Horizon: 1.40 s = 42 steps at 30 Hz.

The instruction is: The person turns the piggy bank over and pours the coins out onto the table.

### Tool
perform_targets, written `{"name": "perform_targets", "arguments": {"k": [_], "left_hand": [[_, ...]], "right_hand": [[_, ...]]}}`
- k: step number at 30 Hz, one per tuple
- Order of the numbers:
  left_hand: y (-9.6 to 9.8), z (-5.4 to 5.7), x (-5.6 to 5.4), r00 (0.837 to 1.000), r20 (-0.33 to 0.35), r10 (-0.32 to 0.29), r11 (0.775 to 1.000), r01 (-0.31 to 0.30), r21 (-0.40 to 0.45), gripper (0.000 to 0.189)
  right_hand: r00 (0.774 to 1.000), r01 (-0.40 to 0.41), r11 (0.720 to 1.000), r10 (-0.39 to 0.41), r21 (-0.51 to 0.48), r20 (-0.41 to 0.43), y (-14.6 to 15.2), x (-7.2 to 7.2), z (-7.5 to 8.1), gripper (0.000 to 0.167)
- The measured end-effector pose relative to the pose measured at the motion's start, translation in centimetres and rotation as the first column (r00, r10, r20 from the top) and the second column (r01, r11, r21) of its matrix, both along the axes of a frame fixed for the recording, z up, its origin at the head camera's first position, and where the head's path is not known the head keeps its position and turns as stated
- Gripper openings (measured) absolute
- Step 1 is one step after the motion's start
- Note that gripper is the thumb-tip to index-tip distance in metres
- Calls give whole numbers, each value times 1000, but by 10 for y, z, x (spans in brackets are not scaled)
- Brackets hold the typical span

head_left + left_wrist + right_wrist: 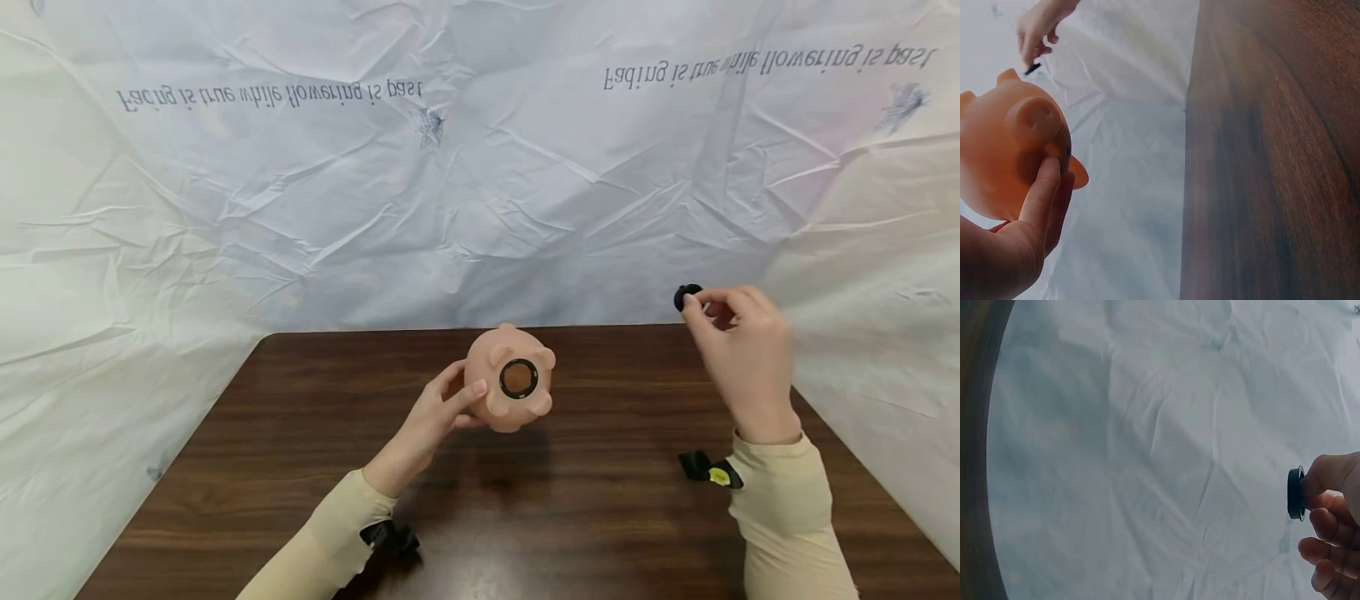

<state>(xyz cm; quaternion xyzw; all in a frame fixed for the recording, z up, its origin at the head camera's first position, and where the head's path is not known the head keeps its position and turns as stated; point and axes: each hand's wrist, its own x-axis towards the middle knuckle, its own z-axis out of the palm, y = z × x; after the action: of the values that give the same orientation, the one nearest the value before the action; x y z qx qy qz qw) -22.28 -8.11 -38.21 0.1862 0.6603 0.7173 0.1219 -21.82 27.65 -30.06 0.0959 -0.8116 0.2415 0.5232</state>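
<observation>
A pink piggy bank [480,358] is held up over the table by my left hand [431,421], its underside with the stubby feet turned toward the head camera. A black-ringed round hole [519,379] shows in the middle of that underside. The snout [1038,120] and one ear appear in the left wrist view, with fingers wrapped against the side of the head. Off to the right, my right hand [750,354] pinches a small round black stopper [1295,494] between thumb and fingertips, well apart from the piggy bank.
A dark wood-grain table [600,500] lies beneath both hands. Wrinkled pale sheeting [450,208] with printed lettering hangs behind the table's far edge and along its sides. Black straps with camera mounts [708,471] sit at the wrists.
</observation>
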Motion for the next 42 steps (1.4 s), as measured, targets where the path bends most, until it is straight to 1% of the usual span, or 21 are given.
{"name": "perform_targets", "arguments": {"k": [3,6,10,14,19,21,27,29,33,36,38,42], "left_hand": [[0,0,0,1000,2,1,1000,-1,2,70],[0,0,0,1000,4,1,1000,-1,10,70],[0,1,0,1000,4,0,1000,0,21,70],[0,0,0,1000,4,-3,1000,3,25,70],[-1,1,0,1000,5,-6,1000,6,21,71],[-1,1,0,1000,3,-7,1000,7,18,70],[-2,1,0,1000,10,0,1000,0,25,70],[-2,1,0,1000,16,4,1000,-5,27,70],[-1,1,0,1000,30,10,1000,-10,28,70],[-1,1,1,999,33,13,999,-14,33,69],[-1,1,1,999,29,16,999,-17,34,67],[-1,1,0,1000,21,16,999,-16,33,66]], "right_hand": [[998,54,999,-54,-8,39,13,-7,-5,20],[993,88,996,-86,-20,84,26,-16,-13,19],[976,127,991,-121,-27,182,40,-26,-25,19],[934,162,987,-157,9,322,55,-33,-39,23],[878,152,988,-154,41,453,67,-38,-54,26],[851,148,988,-151,47,502,70,-39,-59,27],[760,143,987,-157,74,631,76,-41,-71,31],[720,133,989,-145,71,679,78,-42,-77,33],[621,110,992,-119,64,775,84,-45,-86,35],[550,107,992,-116,68,827,88,-46,-91,35],[514,108,991,-124,79,849,90,-47,-93,35],[449,116,988,-143,101,882,90,-47,-94,34]]}}
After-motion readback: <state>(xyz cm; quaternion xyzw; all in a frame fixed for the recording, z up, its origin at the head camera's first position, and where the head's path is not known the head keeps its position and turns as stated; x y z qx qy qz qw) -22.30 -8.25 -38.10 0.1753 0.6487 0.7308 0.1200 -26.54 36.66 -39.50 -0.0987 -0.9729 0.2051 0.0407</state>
